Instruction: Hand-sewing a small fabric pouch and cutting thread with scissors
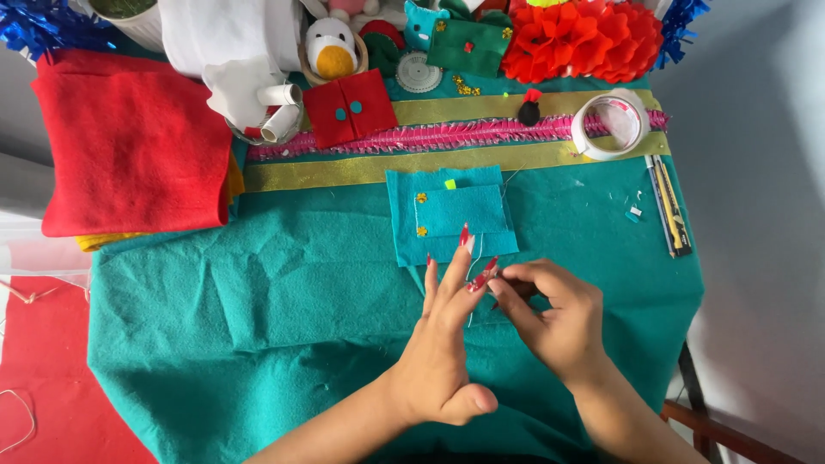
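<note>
Two hands meeting over teal felt (pixel 258 309), left hand (pixel 443 344) fingers spread, right hand (pixel 550 314) pinching thread (pixel 473 258), blue felt piece (pixel 451 215) just beyond.

Two hands meet at the near edge of a felt piece (pixel 451 215) lying mid-table (pixel 258 326): left hand (pixel 443 344) beside right hand (pixel 554 318). Left of the felt piece lies folded cloth (pixel 129 142). Behind it run ribbons (pixel 447 136). A tape roll (pixel 612 125) and cutter (pixel 669 202) lie to its right.
</note>
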